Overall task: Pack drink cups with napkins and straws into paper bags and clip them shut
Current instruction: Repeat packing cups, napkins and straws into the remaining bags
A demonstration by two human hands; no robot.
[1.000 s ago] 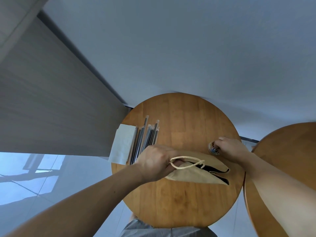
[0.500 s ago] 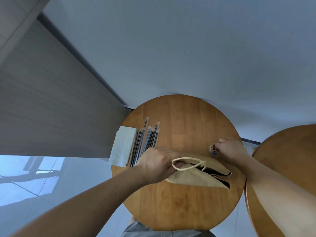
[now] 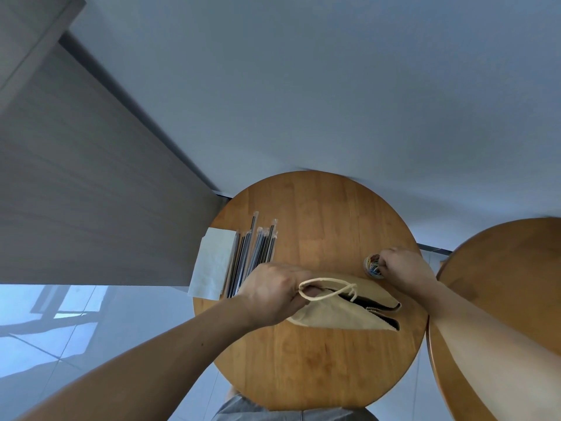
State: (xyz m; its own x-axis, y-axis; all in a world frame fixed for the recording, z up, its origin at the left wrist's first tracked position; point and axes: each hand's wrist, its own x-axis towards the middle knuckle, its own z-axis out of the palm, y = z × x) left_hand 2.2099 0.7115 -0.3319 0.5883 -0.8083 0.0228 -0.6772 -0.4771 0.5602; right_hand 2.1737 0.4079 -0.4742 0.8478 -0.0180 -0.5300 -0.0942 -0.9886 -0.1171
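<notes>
- left hand [image 3: 273, 294] clamps the paper bag [image 3: 337, 317] by its near end; the bag lies flat on the counter [image 3: 318, 375], between both hands
- right hand [image 3: 400, 267] curls its fingertips at a small clip tub [image 3: 372, 265], just beyond the bag; whether it pinches a clip, I cannot tell
- straws [image 3: 255, 259] and napkins [image 3: 212, 264] lie just beyond the left hand

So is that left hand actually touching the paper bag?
Touching. The head view shows the left hand gripping the paper bag at its top edge, with its fingers curled round the edge beside the rope handle.
</notes>
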